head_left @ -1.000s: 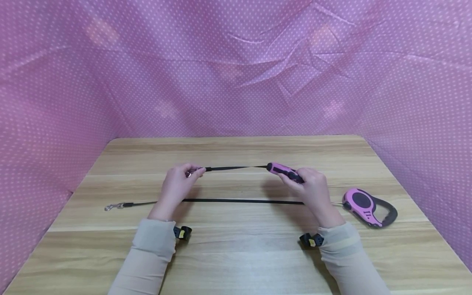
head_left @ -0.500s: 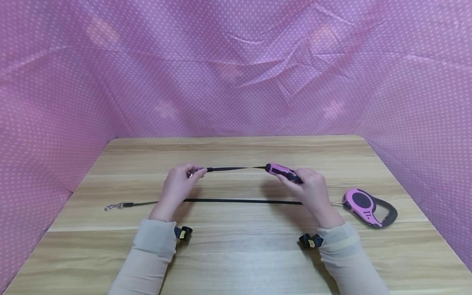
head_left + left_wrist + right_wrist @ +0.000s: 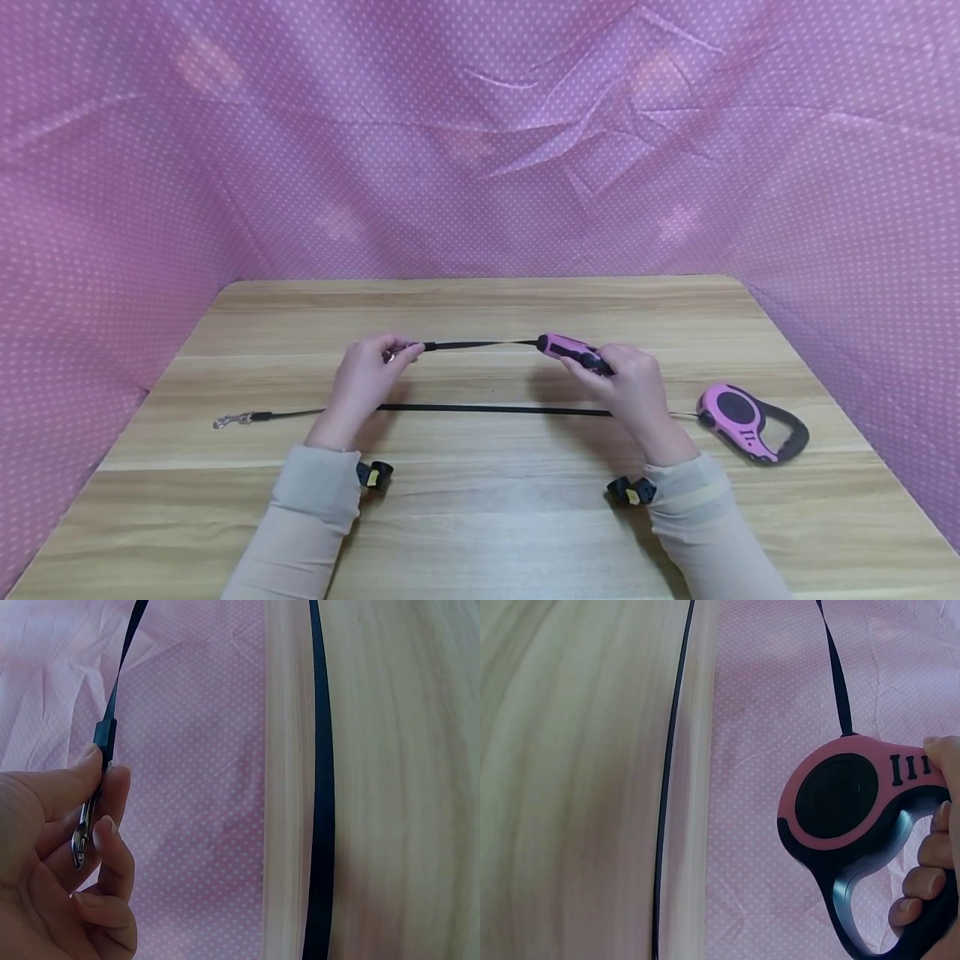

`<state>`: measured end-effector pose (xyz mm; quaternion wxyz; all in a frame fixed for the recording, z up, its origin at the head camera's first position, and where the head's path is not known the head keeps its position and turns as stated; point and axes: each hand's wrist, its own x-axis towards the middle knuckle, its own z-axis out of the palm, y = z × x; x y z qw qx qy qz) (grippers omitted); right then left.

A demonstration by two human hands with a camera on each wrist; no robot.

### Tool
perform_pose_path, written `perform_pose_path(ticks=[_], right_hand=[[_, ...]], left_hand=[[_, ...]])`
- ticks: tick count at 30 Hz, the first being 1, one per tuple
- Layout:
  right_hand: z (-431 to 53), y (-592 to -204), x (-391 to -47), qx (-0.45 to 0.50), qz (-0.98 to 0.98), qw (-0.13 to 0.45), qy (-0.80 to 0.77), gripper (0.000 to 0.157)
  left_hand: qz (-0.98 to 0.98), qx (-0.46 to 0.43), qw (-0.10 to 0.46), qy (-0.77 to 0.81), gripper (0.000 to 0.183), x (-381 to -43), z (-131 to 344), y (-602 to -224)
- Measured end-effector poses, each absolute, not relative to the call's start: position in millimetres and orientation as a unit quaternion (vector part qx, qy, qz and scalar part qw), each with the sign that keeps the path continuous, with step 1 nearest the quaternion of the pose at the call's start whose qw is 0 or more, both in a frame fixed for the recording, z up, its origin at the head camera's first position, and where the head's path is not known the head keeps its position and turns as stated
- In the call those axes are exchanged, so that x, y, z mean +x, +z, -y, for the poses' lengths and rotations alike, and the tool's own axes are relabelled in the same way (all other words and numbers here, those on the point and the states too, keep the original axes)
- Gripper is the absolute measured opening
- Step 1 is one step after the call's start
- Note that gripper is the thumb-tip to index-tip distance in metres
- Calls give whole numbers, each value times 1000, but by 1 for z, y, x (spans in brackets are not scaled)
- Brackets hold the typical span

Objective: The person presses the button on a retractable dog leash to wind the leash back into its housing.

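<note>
The left grip (image 3: 362,375) is pinching the metal clip (image 3: 81,832) between thumb and fingers, and the right grip (image 3: 637,383) is clamping round the handle of the held leash case (image 3: 836,795), so this leash is hanging above the worktop (image 3: 480,517) with its held strap (image 3: 839,690) running between the two. The likeliest trouble is lying in that pinch: the clip is looking slick and narrow, and if the reel is sprung and unlocked, a slip could be sending it snapping back to the case. The thumb is resting near the case's edge, though whether it is pressing a button I cannot tell. The held strap is seemingly turning on itself, so it could be jamming at the outlet. Below, the second strap (image 3: 487,408) is passing under both wrists, and a dropping arm could be dragging it along with the second leash case (image 3: 737,409). Both cases are showing smooth pink plastic, round dark discs and looped black handles; the straps are looking flat and woven, the second clip (image 3: 231,421) is shining silver, the worktop is carrying pale wood grain, and the dotted cloth (image 3: 480,167) is falling in soft creases.
</note>
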<state>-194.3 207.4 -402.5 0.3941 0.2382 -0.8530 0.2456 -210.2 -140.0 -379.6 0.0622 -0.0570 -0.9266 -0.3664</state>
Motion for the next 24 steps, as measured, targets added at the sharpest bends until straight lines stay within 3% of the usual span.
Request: perform_pose_path(ticks=[5, 24], right_hand=[[-205, -402, -193, 234, 857, 394, 238, 71], [-199, -399, -191, 254, 844, 410, 235, 68]], left_hand=[[927, -53, 56, -366, 35, -210, 138, -380], [923, -57, 53, -376, 38, -206, 132, -376]])
